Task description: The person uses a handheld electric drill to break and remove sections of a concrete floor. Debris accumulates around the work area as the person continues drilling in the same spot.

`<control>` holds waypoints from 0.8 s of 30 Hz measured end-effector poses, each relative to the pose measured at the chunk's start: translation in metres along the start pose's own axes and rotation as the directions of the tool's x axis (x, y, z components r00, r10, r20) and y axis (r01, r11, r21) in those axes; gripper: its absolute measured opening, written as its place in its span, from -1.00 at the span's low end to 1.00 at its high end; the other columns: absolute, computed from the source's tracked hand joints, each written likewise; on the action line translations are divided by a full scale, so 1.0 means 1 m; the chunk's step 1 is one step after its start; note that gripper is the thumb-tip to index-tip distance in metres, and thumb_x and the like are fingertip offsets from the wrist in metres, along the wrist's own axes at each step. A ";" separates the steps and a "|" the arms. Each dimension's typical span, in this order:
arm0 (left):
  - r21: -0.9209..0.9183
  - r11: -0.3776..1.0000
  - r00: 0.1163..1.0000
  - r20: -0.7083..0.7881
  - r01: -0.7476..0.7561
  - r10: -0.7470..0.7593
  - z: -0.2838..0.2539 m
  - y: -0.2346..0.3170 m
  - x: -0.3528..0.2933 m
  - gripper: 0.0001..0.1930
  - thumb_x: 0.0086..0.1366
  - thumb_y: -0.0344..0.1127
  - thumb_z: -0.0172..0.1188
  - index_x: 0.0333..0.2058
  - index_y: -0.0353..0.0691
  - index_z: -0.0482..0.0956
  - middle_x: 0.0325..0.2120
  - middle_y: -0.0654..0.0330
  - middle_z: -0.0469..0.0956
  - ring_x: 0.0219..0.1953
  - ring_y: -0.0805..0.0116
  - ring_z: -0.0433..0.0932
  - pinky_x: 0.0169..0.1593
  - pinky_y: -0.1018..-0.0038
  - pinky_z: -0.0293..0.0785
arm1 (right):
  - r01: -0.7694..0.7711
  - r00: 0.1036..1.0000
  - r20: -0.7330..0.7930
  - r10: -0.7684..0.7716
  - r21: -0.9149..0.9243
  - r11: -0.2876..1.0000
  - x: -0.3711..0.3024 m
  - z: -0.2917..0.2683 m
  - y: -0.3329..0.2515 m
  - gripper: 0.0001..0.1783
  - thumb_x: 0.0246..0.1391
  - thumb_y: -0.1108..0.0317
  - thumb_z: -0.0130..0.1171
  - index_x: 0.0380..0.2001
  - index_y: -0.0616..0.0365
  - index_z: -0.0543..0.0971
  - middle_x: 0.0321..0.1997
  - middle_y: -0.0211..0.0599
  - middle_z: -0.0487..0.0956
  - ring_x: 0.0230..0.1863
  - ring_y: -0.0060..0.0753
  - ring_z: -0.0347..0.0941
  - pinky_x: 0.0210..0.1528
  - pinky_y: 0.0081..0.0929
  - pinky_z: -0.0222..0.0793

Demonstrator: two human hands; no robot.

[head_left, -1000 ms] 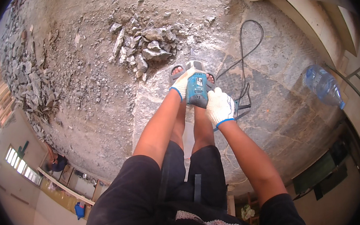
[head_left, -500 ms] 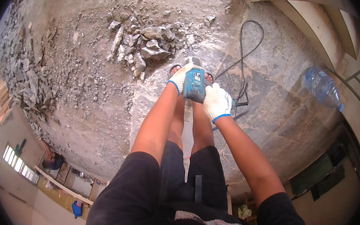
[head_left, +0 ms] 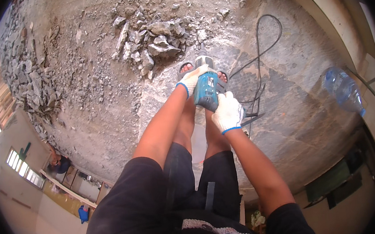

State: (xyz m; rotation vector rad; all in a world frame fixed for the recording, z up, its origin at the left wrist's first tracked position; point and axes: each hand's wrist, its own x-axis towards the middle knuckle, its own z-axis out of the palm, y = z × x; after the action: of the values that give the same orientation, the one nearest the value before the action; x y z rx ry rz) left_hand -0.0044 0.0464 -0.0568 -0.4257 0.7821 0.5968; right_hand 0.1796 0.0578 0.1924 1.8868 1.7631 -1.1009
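A teal hammer drill [head_left: 205, 92] is held between my feet, its chuck and bit pointing away from me. My left hand [head_left: 190, 82], in a white knit glove with a blue cuff, is wrapped round its front part. At the rear handle, my right hand [head_left: 228, 112] is closed in a matching glove. The bit [head_left: 202, 49] reaches the broken edge of the floor slab, beside a heap of broken concrete chunks [head_left: 156, 41]. Its tip is hard to make out. From near my right hand, a black power cord [head_left: 258, 59] loops over the slab.
Sandalled feet [head_left: 186, 67] stand close beside the drill. A large clear plastic bottle [head_left: 343, 90] lies at the right. More rubble [head_left: 30, 81] is piled along the left side. Concrete steps [head_left: 335, 24] rise at the upper right. Another person [head_left: 60, 164] is at the far left.
The drill's rear and my right hand have come slightly lower and nearer to me. More of my toes shows beside the drill. The cord has shifted a little; both hands keep their hold.
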 end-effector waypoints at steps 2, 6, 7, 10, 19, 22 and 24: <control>0.245 0.969 0.973 -0.224 0.003 0.054 0.045 0.008 -0.016 -0.46 0.64 0.07 0.23 0.25 -0.31 0.66 0.02 -0.07 0.77 -0.06 -0.01 0.81 0.05 0.05 0.82 | 0.043 0.999 0.024 -0.042 -0.019 0.999 0.006 -0.007 0.006 -0.71 0.06 0.35 0.44 -0.12 0.09 0.72 0.01 0.03 0.65 -0.02 0.22 0.74 0.03 0.16 0.65; 0.055 0.998 0.981 -0.193 0.040 -0.028 0.108 0.027 -0.034 -0.45 0.61 0.09 0.31 0.22 -0.33 0.67 0.00 -0.06 0.77 -0.07 -0.03 0.81 0.06 -0.02 0.81 | 0.053 0.999 -0.001 -0.053 -0.012 0.999 0.027 -0.035 0.018 -0.69 0.03 0.36 0.44 -0.11 0.07 0.73 0.02 0.02 0.66 0.03 0.22 0.73 0.07 0.14 0.64; 0.099 0.995 0.981 -0.193 0.028 -0.009 0.117 0.029 -0.032 -0.46 0.61 0.07 0.31 0.21 -0.35 0.67 0.00 -0.07 0.77 -0.06 -0.03 0.81 0.06 -0.04 0.81 | 0.040 0.999 0.000 -0.040 -0.010 0.999 0.030 -0.041 0.020 -0.68 0.01 0.37 0.45 -0.10 0.05 0.73 0.02 0.00 0.65 0.04 0.22 0.72 0.09 0.13 0.64; 0.148 0.989 0.967 -0.253 0.009 0.029 0.126 0.035 -0.017 -0.50 0.62 0.00 0.30 0.18 -0.39 0.68 -0.01 -0.12 0.77 -0.09 -0.05 0.81 0.04 -0.09 0.81 | 0.016 1.000 -0.010 -0.015 0.019 1.000 0.040 -0.055 0.024 -0.62 0.01 0.35 0.47 -0.04 0.04 0.76 0.07 -0.03 0.67 0.09 0.20 0.72 0.14 0.09 0.64; 0.284 0.955 0.972 -0.233 0.082 -0.015 0.137 0.080 -0.007 -0.55 0.61 -0.03 0.28 0.08 -0.38 0.72 -0.16 -0.05 0.82 -0.22 0.04 0.83 -0.07 0.05 0.85 | 0.007 0.999 0.045 -0.008 0.025 1.000 0.051 -0.081 0.002 -0.60 0.12 0.28 0.48 0.04 0.06 0.76 0.18 0.02 0.68 0.20 0.17 0.73 0.20 0.08 0.66; 0.250 0.968 0.981 -0.195 0.027 0.022 0.152 0.088 -0.030 -0.57 0.59 -0.04 0.32 0.07 -0.36 0.72 -0.19 -0.01 0.81 -0.24 0.10 0.82 -0.09 0.09 0.85 | 0.098 0.994 -0.058 -0.096 0.046 0.994 0.038 -0.083 0.000 -0.64 0.11 0.35 0.44 0.00 0.06 0.72 0.07 -0.03 0.66 0.11 0.14 0.74 0.11 0.08 0.67; 0.218 0.974 0.987 -0.130 -0.066 0.096 0.160 0.086 -0.049 -0.54 0.53 -0.01 0.41 0.09 -0.34 0.72 -0.18 0.02 0.80 -0.25 0.17 0.82 -0.10 0.16 0.86 | 0.160 0.982 -0.113 -0.154 0.048 0.986 0.034 -0.080 -0.005 -0.63 0.09 0.38 0.43 0.00 0.06 0.69 0.02 -0.04 0.64 0.05 0.13 0.74 0.08 0.09 0.66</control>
State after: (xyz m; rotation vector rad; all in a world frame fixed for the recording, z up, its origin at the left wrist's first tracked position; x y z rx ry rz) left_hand -0.0029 0.1841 0.0709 -0.2404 0.9908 0.5567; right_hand 0.1974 0.1382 0.2214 1.9009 1.9904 -1.1332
